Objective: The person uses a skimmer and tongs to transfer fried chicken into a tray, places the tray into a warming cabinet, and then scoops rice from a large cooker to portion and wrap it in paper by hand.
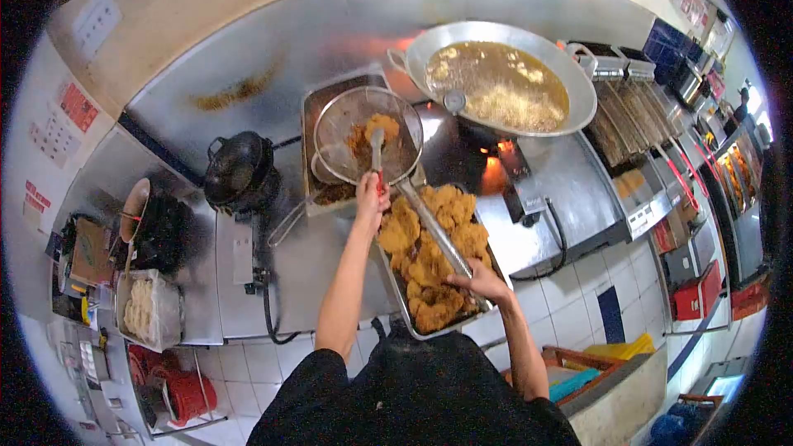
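My left hand (373,201) is closed round the red handle of metal tongs (377,149), whose tips touch fried pieces (382,125) in a large round strainer (326,128). In my right hand (481,282) is the strainer's long metal handle, which slants up and left across a tray. The strainer's bowl is over a dark rectangular pan (334,92) on the counter. Golden-brown fried pieces (438,235) fill the metal tray (419,332) between my forearms, close to my body.
A big wok (582,87) of bubbling oil stands at the back right, flames below it. Black pots (239,169) are on the left, with a wire skimmer (289,223) near them. A plastic tub (169,306) sits farther left. Fryer baskets (632,120) stand on the right.
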A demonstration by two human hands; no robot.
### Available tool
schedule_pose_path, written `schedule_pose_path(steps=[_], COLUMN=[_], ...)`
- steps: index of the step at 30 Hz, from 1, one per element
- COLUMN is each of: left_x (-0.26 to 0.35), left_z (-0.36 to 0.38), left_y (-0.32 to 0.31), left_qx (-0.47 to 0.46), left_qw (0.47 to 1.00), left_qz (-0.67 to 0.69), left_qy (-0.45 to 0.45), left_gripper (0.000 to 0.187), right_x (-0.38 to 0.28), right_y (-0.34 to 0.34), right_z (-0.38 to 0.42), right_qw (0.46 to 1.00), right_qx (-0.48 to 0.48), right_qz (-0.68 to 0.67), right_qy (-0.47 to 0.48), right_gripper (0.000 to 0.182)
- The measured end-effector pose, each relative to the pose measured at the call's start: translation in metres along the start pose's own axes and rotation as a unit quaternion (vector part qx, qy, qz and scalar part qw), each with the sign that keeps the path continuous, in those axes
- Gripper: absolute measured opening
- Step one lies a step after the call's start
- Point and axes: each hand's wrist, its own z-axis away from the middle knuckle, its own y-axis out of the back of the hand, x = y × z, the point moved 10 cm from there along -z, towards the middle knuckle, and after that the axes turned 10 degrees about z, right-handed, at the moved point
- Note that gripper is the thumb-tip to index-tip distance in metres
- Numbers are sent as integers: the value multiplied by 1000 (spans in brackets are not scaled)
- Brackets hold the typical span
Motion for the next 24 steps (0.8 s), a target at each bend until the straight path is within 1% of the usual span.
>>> schedule_pose_path(steps=[1,3,4,6,8,10,12,13,15,16,17,18,19,21,22,24], left_x=[5,14,22,32,41,42,31,29,16,9,2,-1,1,6,16,39], left_z=[12,48,69,113,156,192,223,233,246,239,227,222,218,205,204,207], left_y=[0,1,-1,8,14,20,35,39,40,46,47,41,34,10,-3,-11], left_qx=[-9,0,3,21,43,34,39,37,13,15,-32,-76,-68,-81,-90,-88], left_qw=[1000,999,998,993,986,977,972,973,950,952,920,871,874,761,747,743], left_qz=[-17,-35,-53,-118,-159,-202,-209,-207,-289,-284,-387,-485,-482,-644,-658,-663], left_qy=[-4,-7,-15,7,34,61,100,96,115,109,57,5,-2,13,10,-12], left_gripper=[19,20,21,24,26,33,33,33,32,32,30,28,28,29,28,27], right_x=[-2,5,-3,-22,-28,-25,-25,-29,-41,-50,-56,-54,-56,-67,-73,-92], right_y=[0,-7,-6,-7,-5,-4,-2,-1,4,7,7,9,6,18,15,16], right_z=[5,-3,1,19,23,22,26,28,32,34,33,27,22,9,3,11], right_qw=[1000,999,999,986,985,984,983,982,987,987,988,990,991,998,999,999], right_qx=[-7,-37,-37,-69,-75,-93,-86,-80,-68,-63,-60,-57,-64,-4,-6,32], right_qz=[-8,-30,-34,-147,-155,-154,-163,-173,-145,-144,-142,-128,-120,-50,-30,-3], right_qy=[-20,12,12,-22,-18,-13,-7,-2,-10,-12,-14,-17,-13,26,31,36], right_gripper=[29,30,30,31,32,33,31,29,29,27,27,28,28,28,24,28])
